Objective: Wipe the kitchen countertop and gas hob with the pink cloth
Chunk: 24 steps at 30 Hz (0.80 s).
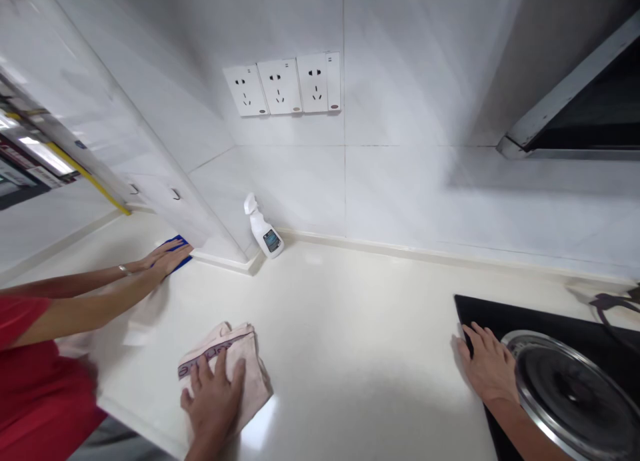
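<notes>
Left hand (215, 394) on folded pale pink cloth (255, 374), right hand (490, 364) at the cooktop's (575, 328) edge

Fingers splayed, the left hand lies unclenched on top of the cloth, which rests on the near left part of the countertop (350, 301). The right hand is likewise loose and spread, over the black cooktop's left edge, just beside a round, steel-rimmed pan (565, 401). At far left, a co-worker in a red shirt (40, 394) has both hands (167, 254) on a blue cloth (184, 264); a jutting wall end (215, 231) stands between that cloth and a white spray bottle (263, 231).

The bottle is opaque, hiding its contents; what the pan holds cannot be made out.

Pale, glossy countertop meets tiled wall (400, 201) bearing three socket plates (283, 84). Two hooks (175, 194) and a yellow pipe (90, 174) show at left.
</notes>
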{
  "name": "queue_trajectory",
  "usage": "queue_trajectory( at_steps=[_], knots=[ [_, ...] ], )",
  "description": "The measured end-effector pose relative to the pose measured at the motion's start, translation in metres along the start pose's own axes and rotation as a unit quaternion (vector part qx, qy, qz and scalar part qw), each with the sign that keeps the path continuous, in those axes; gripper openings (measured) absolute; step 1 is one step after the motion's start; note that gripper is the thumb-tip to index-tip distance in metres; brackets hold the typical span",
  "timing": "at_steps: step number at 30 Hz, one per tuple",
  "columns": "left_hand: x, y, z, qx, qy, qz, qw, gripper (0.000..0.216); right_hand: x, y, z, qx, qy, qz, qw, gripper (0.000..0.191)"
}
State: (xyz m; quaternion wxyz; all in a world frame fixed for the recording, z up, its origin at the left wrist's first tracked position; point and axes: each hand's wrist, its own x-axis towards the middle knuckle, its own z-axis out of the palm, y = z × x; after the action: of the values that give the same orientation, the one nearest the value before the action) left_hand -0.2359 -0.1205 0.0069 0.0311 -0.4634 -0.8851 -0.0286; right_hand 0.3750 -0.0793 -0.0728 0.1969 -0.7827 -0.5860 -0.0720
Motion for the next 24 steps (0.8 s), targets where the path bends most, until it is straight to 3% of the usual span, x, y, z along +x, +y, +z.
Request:
queue_trajectory(
  at_steps=[6,15,20,24],
  knots=[
    [-0.047,0.021,0.003,0.017,-0.001,0.060,0.998,0.064,0.001,-0.001,-0.004,0.001,-0.017,0.002,1.000,0.067],
    [-0.131,0.074,0.026,-0.031,-0.010,0.261,0.965,0.063,0.002,-0.010,-0.009,0.004,-0.011,0.005,1.000,0.065],
    [-0.161,0.123,0.030,-0.092,0.005,0.406,0.909,0.064,0.003,-0.013,-0.012,0.002,-0.024,0.008,1.000,0.066],
    [-0.177,0.189,0.028,-0.142,-0.001,0.479,0.866,0.069,0.004,-0.018,-0.016,0.003,-0.034,0.015,0.999,0.065]
  ],
)
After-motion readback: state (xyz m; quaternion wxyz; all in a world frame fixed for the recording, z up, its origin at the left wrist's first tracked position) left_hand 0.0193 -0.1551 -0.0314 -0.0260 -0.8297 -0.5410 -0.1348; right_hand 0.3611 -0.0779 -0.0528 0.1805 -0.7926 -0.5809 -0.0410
